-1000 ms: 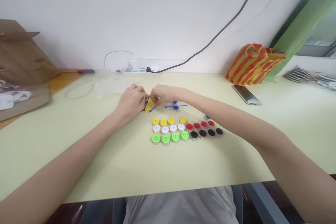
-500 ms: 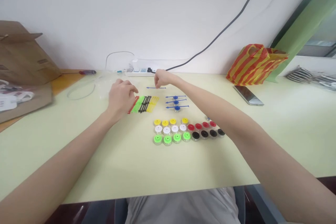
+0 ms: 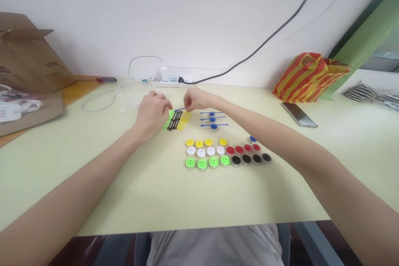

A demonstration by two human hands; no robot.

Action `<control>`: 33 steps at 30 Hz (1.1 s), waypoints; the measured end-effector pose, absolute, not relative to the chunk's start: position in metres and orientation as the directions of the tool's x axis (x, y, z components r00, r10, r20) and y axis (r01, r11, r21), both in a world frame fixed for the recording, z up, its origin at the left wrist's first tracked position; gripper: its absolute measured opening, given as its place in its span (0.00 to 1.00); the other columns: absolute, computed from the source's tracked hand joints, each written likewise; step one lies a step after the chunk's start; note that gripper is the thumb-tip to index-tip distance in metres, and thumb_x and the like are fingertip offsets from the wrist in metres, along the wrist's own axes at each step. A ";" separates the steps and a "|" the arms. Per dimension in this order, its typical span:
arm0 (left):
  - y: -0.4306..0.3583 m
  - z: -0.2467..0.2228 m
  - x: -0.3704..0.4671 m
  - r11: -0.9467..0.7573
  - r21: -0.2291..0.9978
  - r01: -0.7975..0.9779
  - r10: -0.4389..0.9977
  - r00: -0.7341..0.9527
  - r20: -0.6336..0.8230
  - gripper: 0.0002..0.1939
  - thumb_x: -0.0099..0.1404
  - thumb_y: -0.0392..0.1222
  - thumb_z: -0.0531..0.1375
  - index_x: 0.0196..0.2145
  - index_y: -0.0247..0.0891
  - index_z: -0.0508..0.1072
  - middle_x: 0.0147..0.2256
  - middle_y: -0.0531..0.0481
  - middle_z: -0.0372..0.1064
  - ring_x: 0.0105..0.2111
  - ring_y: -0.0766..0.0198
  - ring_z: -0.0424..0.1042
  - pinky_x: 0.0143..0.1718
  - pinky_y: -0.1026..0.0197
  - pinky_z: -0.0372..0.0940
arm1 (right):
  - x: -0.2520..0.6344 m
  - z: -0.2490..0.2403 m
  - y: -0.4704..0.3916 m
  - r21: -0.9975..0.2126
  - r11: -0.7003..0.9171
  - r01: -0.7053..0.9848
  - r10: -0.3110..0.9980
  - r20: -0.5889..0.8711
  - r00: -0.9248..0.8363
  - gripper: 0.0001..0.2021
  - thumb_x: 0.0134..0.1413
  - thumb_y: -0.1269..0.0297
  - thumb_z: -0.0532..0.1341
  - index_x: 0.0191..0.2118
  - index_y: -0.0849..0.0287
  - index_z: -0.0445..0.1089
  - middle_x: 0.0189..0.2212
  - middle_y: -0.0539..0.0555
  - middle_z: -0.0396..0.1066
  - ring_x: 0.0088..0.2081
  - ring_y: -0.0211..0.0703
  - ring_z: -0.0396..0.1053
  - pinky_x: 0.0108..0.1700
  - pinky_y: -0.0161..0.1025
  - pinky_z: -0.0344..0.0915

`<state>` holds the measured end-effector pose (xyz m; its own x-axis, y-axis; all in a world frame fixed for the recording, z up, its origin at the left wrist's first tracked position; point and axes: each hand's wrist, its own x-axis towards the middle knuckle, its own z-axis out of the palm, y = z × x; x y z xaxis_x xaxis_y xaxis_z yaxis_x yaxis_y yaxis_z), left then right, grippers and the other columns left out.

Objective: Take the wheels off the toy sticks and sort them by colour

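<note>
A blue plastic arrow (image 3: pixel 180 110) is pinched in the fingers of my right hand (image 3: pixel 195 99), just over the far ends of the laid-out arrows. My left hand (image 3: pixel 153 110) rests loosely curved at the left end of that row, with no held thing visible. Beside its fingertips lie green arrows (image 3: pixel 170 119), black arrows (image 3: pixel 175 120) and yellow arrows (image 3: pixel 185 120). To the right, three blue arrows (image 3: pixel 215 125) sit across round blue-topped discs. Nearer me are rows of round pieces: yellow (image 3: pixel 199 144), white (image 3: pixel 201 153), green (image 3: pixel 202 163), red (image 3: pixel 239 149) and black (image 3: pixel 246 158).
A single blue-topped disc (image 3: pixel 252 139) is beside my right forearm. Farther right are a phone (image 3: pixel 299 114) and a striped bag (image 3: pixel 301 79). A power strip (image 3: pixel 170 82) lies along the wall, with clear plastic (image 3: pixel 129 97) before it. A cardboard box (image 3: pixel 29 58) stands left.
My right hand has brought the blue arrow nearer, down to the row of arrows. My left hand now covers the red arrows that showed before. The view has shifted slightly.
</note>
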<state>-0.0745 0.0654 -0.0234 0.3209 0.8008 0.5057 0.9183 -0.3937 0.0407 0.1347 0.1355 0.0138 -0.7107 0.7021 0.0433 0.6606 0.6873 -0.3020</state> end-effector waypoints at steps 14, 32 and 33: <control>0.066 -0.026 -0.072 -0.480 0.063 0.875 0.798 0.405 0.447 0.23 0.64 0.28 0.50 0.43 0.34 0.85 0.46 0.39 0.81 0.53 0.44 0.71 0.55 0.43 0.66 | 0.137 0.000 0.113 -0.287 0.855 0.433 0.467 0.062 -0.882 0.06 0.50 0.80 0.68 0.32 0.65 0.81 0.30 0.53 0.77 0.32 0.39 0.70 0.38 0.36 0.62; 0.065 -0.023 -0.073 -0.427 0.110 0.898 0.825 0.337 0.454 0.23 0.63 0.28 0.51 0.44 0.36 0.84 0.45 0.40 0.82 0.54 0.43 0.71 0.55 0.43 0.65 | 0.146 0.015 0.131 -0.333 0.820 0.466 0.517 0.083 -0.852 0.05 0.54 0.76 0.68 0.35 0.65 0.82 0.32 0.55 0.80 0.34 0.40 0.71 0.39 0.37 0.64; 0.065 -0.023 -0.073 -0.417 0.116 0.901 0.824 0.321 0.467 0.22 0.64 0.28 0.51 0.44 0.37 0.84 0.45 0.41 0.82 0.54 0.44 0.71 0.55 0.43 0.65 | 0.148 0.020 0.137 -0.317 0.810 0.493 0.544 0.097 -0.833 0.05 0.55 0.75 0.68 0.36 0.66 0.82 0.33 0.56 0.80 0.34 0.41 0.71 0.40 0.37 0.65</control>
